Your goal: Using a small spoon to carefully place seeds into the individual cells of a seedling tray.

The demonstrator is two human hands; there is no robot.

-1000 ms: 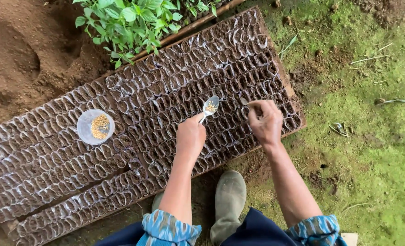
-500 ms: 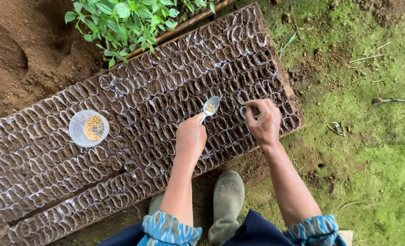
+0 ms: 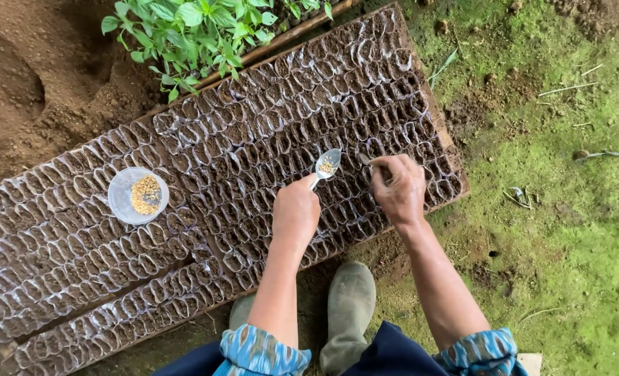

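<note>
Over soil-filled seedling bags [image 3: 240, 153]: left hand [image 3: 295, 212] grips seed-loaded spoon [image 3: 327, 166]; right hand [image 3: 400, 188] fingertips pinched together.

**Green growth up top, moss on the right, bare soil on the left**

Top of the view, a clump of leafy green seedlings [image 3: 198, 31] spreads its leaves beside a thin wooden pole [image 3: 281, 42] that runs at a slant. Over on the left, loose brown soil [image 3: 24, 90] lies heaped and dented. The right side is mossy green ground [image 3: 567, 230], with a few dry twigs [image 3: 567, 87] scattered on it and a small dark hole [image 3: 491, 254] nearby. Down at the bottom edge, a muddy green rubber boot [image 3: 347, 313] stands on the dirt, and a pale flat stone [image 3: 530, 362] peeks in at the corner.
</note>
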